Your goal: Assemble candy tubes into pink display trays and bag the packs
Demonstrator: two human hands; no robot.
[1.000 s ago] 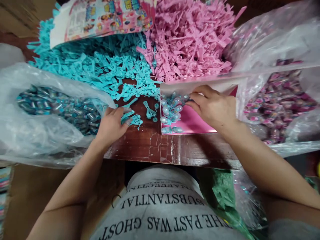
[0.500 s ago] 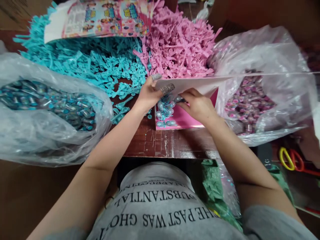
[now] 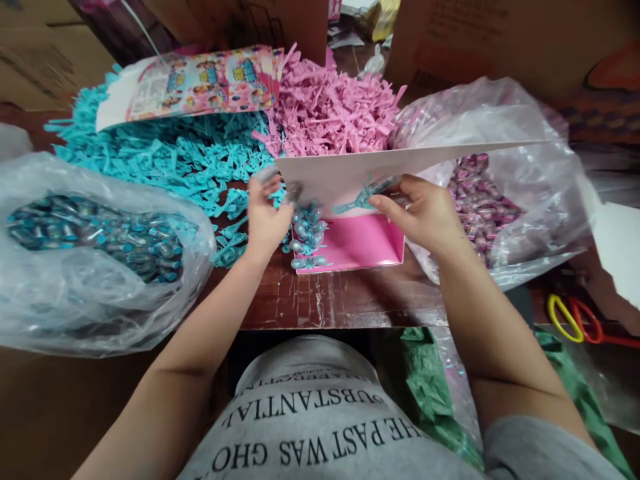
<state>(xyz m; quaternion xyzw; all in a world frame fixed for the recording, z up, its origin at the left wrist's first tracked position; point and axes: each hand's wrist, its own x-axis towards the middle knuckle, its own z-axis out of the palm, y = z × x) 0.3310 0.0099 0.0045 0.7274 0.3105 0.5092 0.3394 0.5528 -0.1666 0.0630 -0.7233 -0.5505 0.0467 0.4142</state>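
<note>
Head view: a turquoise piece (image 3: 354,203) is pinched between the thumb and fingers of the right hand (image 3: 433,212), before the white panel (image 3: 320,179) behind the pink box (image 3: 363,240). It is best gripped lightly, its thin parts kept clear of the panel. The left hand (image 3: 270,215) is half spread at the panel's left edge (blurred; whether anything is held cannot be told). Compared with half a second ago, more of the piece is exposed, and the right hand has been shifted toward the box's right side.
</note>
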